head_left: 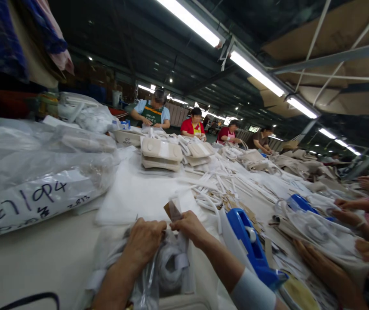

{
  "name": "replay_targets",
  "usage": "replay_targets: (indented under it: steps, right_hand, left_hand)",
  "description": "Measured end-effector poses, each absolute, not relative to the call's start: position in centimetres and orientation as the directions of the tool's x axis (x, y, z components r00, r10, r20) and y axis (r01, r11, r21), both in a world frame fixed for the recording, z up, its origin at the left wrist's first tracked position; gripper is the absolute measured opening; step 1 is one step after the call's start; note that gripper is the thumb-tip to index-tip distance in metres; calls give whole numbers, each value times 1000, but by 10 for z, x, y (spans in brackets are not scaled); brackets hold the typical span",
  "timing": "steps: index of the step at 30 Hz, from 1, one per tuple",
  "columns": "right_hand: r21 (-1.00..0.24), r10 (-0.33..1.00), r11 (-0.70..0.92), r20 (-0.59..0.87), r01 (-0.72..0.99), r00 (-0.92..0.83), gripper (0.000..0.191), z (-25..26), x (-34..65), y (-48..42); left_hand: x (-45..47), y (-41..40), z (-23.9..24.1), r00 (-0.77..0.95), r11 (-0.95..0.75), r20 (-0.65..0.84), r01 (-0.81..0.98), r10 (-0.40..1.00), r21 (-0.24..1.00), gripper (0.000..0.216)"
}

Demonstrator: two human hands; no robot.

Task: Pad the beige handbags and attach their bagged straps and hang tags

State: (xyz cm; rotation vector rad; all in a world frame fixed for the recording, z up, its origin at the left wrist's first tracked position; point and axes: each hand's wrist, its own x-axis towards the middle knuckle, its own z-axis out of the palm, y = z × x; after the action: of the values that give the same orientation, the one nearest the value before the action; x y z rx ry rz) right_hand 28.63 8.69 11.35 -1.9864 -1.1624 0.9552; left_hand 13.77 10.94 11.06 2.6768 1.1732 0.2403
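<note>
My left hand (144,243) is closed, pressing down on a clear plastic bag (168,267) that holds something white. My right hand (187,227) pinches the bag's top edge together with a small brown piece of tape or card (172,211) sticking up between the two hands. Both hands rest low on the white table (42,254), close together. A blue tape dispenser (249,245) stands just right of my right forearm.
A large plastic bag with handwritten marks (32,198) lies at the left. Stacks of cream pieces (161,154) and white straps (216,181) cover the middle. Several other workers sit along the far side; another person's hands (326,262) handle a bag at the right.
</note>
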Motion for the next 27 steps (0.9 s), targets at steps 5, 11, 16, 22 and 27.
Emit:
replay_targets:
  steps: [5,11,16,22,27]
  right_hand:
    - [-754,901,-418,-272,507,338,16,114,286,87]
    - [-533,894,-440,-186,723,408,17,115,293,90]
    - [-329,898,-441,-145,835,416,11,116,298,91]
    - [-243,907,-420,-96,874,409,15,114,296,91]
    - [-301,882,-470,-124,830,455,1,103,301,97]
  left_hand:
    - [139,110,109,651,-641,58,722,757,261,28]
    - [138,109,107,642,-633,81,714,763,300,29]
    - [136,108,106,640,-629,93,703,763,331,30]
    - [136,108,103,640,-633,106,696,761,340,28]
    - [137,109,98,644,-645,136,680,753,349,29]
